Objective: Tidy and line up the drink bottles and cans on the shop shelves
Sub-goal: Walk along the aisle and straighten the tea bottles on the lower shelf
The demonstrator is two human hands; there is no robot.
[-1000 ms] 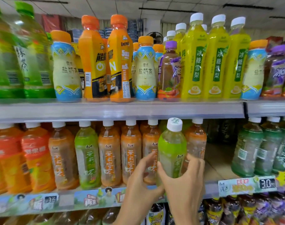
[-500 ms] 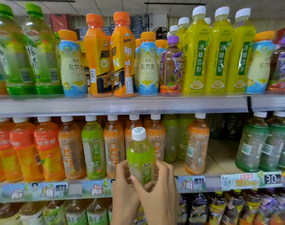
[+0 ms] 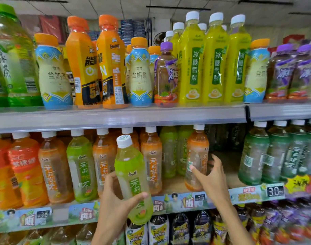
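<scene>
The left hand [image 3: 114, 200] has its fingers wrapped round a green-labelled bottle [image 3: 132, 177], held tilted before the middle shelf [image 3: 222, 196], hiding part of its label. The right hand [image 3: 210, 177], fingers spread, reaches around an orange-labelled bottle [image 3: 197, 156]; contact is unclear.

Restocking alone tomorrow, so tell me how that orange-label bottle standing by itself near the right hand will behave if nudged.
The orange-label bottle looks tall and narrow, with open shelf beside it, so it probably tips easily. It looks full, likely heavy. The right hand is spread at it.
</scene>
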